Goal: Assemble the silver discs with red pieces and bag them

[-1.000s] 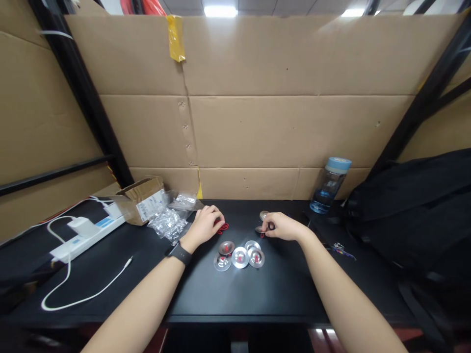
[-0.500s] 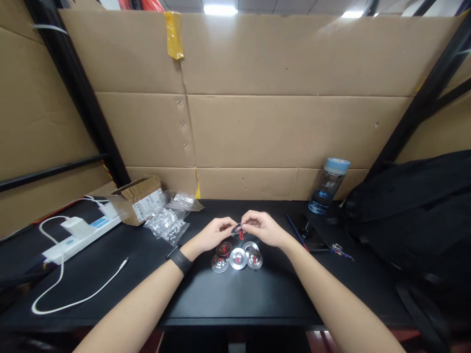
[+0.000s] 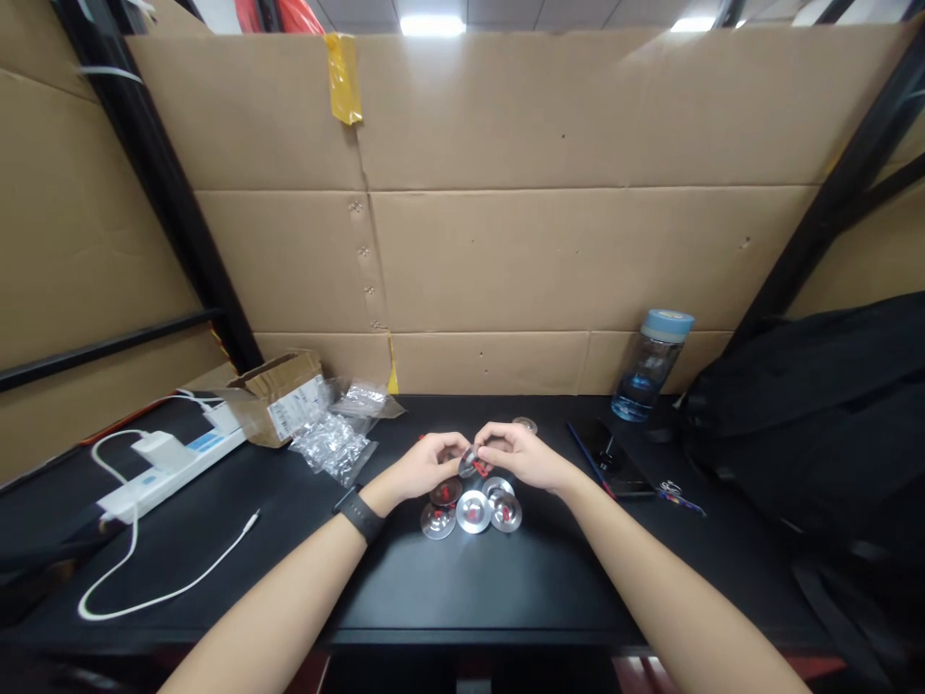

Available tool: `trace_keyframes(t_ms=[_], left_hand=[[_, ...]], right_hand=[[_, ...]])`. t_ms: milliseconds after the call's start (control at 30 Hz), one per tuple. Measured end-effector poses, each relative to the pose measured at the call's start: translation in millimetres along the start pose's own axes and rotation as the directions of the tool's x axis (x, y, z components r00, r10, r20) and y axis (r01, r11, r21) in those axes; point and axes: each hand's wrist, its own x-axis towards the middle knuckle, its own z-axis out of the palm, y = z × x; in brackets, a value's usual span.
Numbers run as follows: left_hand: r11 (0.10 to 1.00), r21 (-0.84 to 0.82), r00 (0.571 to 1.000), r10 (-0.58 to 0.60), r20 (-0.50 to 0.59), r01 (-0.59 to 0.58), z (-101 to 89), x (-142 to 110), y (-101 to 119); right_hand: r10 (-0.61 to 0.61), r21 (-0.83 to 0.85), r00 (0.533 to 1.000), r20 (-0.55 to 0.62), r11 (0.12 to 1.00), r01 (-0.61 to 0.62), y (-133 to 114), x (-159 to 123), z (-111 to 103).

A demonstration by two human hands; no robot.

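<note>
My left hand is closed at the fingertips on a small round metal cymbal, held tilted above the table. My right hand meets it from the other side, its thumb and fingers pinched on the red cord at the cymbal's middle. Just below the hands lie several more small cymbals, some overlapping: a darker one, a shiny one and another, with red cord at their centres. One more cymbal rests behind my right hand, partly hidden.
On the left are an open cardboard box, crumpled clear plastic bags, a white power strip and a white cable. A water bottle, a dark phone and a black backpack are on the right.
My right hand has brought a cymbal from the right to the middle. My left hand has moved right to meet it and now grips the cymbal, which has turned slightly.
</note>
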Motion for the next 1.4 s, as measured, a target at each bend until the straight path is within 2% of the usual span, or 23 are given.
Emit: trace_keyframes(t_ms=[133, 233, 400, 533, 667, 900, 1033, 1100, 1233, 1333, 1400], left_hand=[[0.999, -0.012, 0.993, 0.043, -0.109, -0.044, -2.8, 4, -2], [0.998, 0.010, 0.983, 0.069, -0.171, -0.069, -5.0, 6, -4], [0.997, 0.036, 0.979, 0.077, -0.188, -0.071, 0.7, 6, -6], [0.993, 0.098, 0.972, 0.092, -0.218, -0.072, 9.6, 6, -3], [0.987, 0.143, 0.974, 0.101, -0.201, -0.073, 11.1, 5, 2], [0.959, 0.279, 0.973, 0.114, -0.200, -0.055, 1.3, 3, 3], [0.925, 0.378, 0.958, 0.135, -0.254, -0.031, -2.9, 3, 1], [0.885, 0.466, 0.956, 0.144, -0.255, -0.009, -7.2, 3, 2], [0.730, 0.680, 0.974, 0.105, -0.199, 0.060, -22.3, -2, 2], [0.578, 0.801, 0.973, 0.049, -0.226, 0.157, -33.3, -6, -2], [0.533, 0.826, 0.970, 0.033, -0.239, 0.185, -37.4, -8, -6]], right_hand=[[-0.076, -0.042, 0.996, -0.037, 0.996, 0.075, 2, 0, 3], [-0.190, -0.162, 0.981, -0.041, 0.970, 0.181, 5, 0, 6], [-0.279, -0.518, 0.958, -0.066, 0.830, 0.206, 3, 3, 13], [-0.348, -0.643, 0.935, -0.064, 0.731, 0.229, -3, 4, 18], [-0.362, -0.682, 0.929, -0.074, 0.698, 0.218, -7, 2, 16], [-0.318, -0.605, 0.940, -0.124, 0.775, 0.183, -6, 2, 11], [-0.260, -0.553, 0.952, -0.163, 0.823, 0.131, 3, 3, -5], [-0.284, -0.605, 0.925, -0.253, 0.792, 0.078, 10, 4, -21], [-0.316, -0.723, 0.867, -0.385, 0.687, -0.070, 24, 2, -59], [-0.250, -0.755, 0.888, -0.387, 0.638, -0.149, 34, -2, -79], [-0.192, -0.767, 0.905, -0.378, 0.613, -0.191, 41, -3, -86]])
